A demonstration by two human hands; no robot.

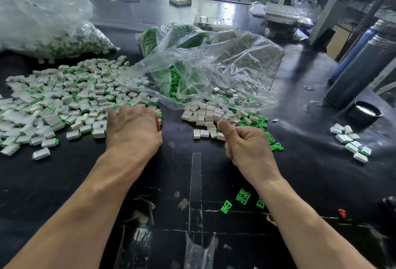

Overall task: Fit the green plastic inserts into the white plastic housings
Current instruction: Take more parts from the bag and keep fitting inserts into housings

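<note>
A wide pile of white housings with green inserts point(70, 97) covers the left of the black table point(64, 172). My left hand point(134, 128) lies palm down at the pile's right edge. Its fingers curl over a few pieces, and what they grip is hidden. A smaller heap of plain white housings point(205, 116) lies right of centre, with loose green inserts point(262, 122) beside it. My right hand point(246, 146) rests just in front of that heap as a loose fist with the thumb up. The inside of the fist is hidden.
An open clear bag of green inserts point(177, 84) lies behind the heaps, and a big bag of housings point(42, 33) sits at the far left. Three stray inserts point(243, 196) lie near my right forearm. A few housings point(351, 142), dark cylinders point(360, 71) and a round lid point(365, 112) are at the right.
</note>
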